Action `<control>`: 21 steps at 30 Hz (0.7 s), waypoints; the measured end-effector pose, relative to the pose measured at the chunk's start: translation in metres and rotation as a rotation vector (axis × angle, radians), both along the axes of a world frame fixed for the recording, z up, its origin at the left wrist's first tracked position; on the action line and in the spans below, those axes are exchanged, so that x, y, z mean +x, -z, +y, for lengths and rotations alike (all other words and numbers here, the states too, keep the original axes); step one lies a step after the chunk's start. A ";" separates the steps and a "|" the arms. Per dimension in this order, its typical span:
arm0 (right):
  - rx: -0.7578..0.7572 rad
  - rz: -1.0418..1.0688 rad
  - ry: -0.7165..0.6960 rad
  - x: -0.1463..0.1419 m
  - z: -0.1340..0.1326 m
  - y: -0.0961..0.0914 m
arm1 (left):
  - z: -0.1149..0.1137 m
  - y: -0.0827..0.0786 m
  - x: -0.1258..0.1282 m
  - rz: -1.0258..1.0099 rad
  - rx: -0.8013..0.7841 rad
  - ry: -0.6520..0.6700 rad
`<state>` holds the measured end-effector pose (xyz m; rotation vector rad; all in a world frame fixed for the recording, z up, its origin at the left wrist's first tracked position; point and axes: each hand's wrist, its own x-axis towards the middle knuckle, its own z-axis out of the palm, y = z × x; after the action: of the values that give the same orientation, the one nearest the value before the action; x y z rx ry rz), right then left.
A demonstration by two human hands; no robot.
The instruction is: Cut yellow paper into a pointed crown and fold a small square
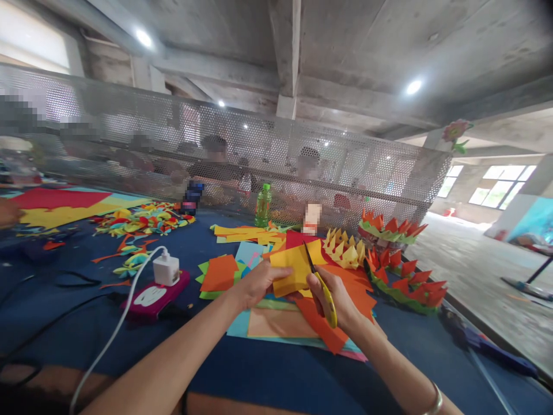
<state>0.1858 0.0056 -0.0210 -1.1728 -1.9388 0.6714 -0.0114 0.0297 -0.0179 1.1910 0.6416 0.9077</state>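
Observation:
My left hand (258, 282) grips the left edge of a yellow paper piece (290, 268), thumb on top, holding it above the table. In my right hand (332, 297) is a pair of scissors (327, 300) with yellow handles. Their dark blades point up and away, at the right edge of the yellow paper; whether they are cutting into it I cannot tell. Below both hands lie loose coloured sheets, among them an orange sheet (317, 320) and a peach sheet (276, 324). Another orange piece (219, 273) lies left of my left hand.
Red-and-green paper crowns (408, 282) and a yellow one (344, 249) stand at the right. A green bottle (262, 206) is by the mesh partition (242, 138). Left are a magenta power strip (158, 297), a white charger (166, 270) with cable, and paper scraps (140, 219).

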 end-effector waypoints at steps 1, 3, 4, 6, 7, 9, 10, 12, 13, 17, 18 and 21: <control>-0.003 0.006 0.000 0.000 0.000 0.001 | 0.000 0.000 0.000 0.000 0.000 -0.002; -0.011 0.018 0.005 -0.001 0.001 0.003 | -0.001 -0.001 0.000 -0.003 0.003 -0.005; -0.013 0.022 0.011 -0.001 0.001 0.004 | -0.001 -0.002 0.000 -0.005 0.002 -0.004; -0.005 0.024 0.023 -0.002 0.001 0.005 | -0.002 -0.003 0.000 -0.006 0.001 -0.001; 0.002 0.023 0.029 -0.002 0.001 0.005 | -0.002 -0.003 -0.001 -0.003 -0.001 0.001; 0.021 0.019 0.038 -0.002 0.002 0.004 | -0.002 -0.003 0.000 0.001 0.000 0.001; 0.030 0.016 0.041 -0.002 0.002 0.004 | -0.002 -0.003 0.000 0.002 0.004 0.000; 0.049 0.011 0.048 -0.002 0.003 0.004 | -0.002 -0.003 0.000 0.003 0.005 0.000; 0.060 0.010 0.054 -0.001 0.003 0.004 | -0.002 -0.003 0.000 0.003 0.002 -0.001; 0.072 0.016 0.072 -0.001 0.007 0.009 | 0.000 -0.001 0.000 0.012 -0.011 0.005; 0.065 0.018 0.079 -0.001 0.008 0.011 | 0.001 0.000 0.000 0.013 -0.008 0.005; 0.056 0.013 0.132 0.002 0.012 0.010 | 0.005 0.001 -0.002 0.012 -0.007 -0.029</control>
<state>0.1876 0.0179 -0.0311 -1.2459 -1.8394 0.5498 -0.0137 0.0347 -0.0186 1.1846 0.6733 0.9227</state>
